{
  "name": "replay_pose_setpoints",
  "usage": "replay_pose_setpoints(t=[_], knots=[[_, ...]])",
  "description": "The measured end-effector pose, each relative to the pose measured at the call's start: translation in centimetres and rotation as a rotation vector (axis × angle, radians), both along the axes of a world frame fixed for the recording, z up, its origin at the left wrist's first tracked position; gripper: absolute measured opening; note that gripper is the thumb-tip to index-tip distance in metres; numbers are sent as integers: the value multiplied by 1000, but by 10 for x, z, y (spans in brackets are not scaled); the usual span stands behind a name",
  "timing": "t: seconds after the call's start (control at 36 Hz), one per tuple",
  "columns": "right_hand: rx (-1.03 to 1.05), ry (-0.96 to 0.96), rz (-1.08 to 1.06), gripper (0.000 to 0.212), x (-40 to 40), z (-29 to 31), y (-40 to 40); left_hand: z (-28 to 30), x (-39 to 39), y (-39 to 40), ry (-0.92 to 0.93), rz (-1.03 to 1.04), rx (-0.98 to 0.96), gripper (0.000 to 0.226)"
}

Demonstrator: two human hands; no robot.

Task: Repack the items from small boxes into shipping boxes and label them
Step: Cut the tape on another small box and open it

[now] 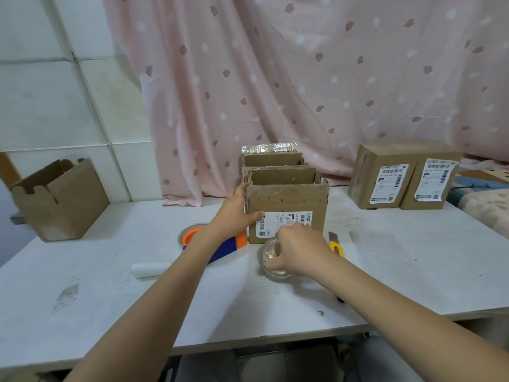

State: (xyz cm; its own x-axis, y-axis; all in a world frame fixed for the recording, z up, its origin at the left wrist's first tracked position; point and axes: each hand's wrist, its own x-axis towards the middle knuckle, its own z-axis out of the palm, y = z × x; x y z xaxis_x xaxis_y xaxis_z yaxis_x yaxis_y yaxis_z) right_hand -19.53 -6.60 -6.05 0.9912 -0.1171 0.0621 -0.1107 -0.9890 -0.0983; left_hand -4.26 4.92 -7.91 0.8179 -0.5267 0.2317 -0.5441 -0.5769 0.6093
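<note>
Right hand curled over a small clear glass jar on the white bench, fingers wrapped round its rim and upper wall, gripping it. Jar stood upright, long axis vertical, directly under those fingers and just short of the brown open-topped cardboard shipping box with a white printed label. Box mouth lay beyond and above the fingers, slightly to their left; probably called for a lift up and forward over the near wall.

Left hand laid flat against the box's left side, fingers straight, thumb across the front corner by the label, steadying rather than clasping. Right hand by far the nearer to the jar; left well off to the jar's far-left.

Yellow utility knife lay just right of the gripping fingers; orange-and-blue tape dispenser to their left, under the left forearm. Jar's contents could not be made out.
</note>
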Motion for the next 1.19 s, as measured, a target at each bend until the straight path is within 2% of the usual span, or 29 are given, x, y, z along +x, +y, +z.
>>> replay_pose_setpoints(t=[0.11, 0.25, 0.44, 0.61, 0.86, 1.03, 1.19], knots=[[1, -14, 13, 37, 1, -5, 1, -1, -6, 6, -65, 2, 26, 68], [6, -42, 22, 39, 2, -7, 4, 0, -12, 36, -153, 63, 104, 65], [27, -136, 79, 35, 16, 4, 32, 6, -6, 113, -205, 346, 135, 59], [3, -229, 181, 41, 40, 34, 76, 16, 7, 191, -172, 623, 28, 72], [173, -258, 252, 45, 93, 62, 147, 22, 36, 291, -49, 943, -276, 108], [232, -227, 287, 39, 130, 66, 186, 13, 72, 327, 78, 1012, -434, 128], [254, -204, 273, 41, 151, 63, 206, 4, 111, 339, 114, 979, -474, 138]])
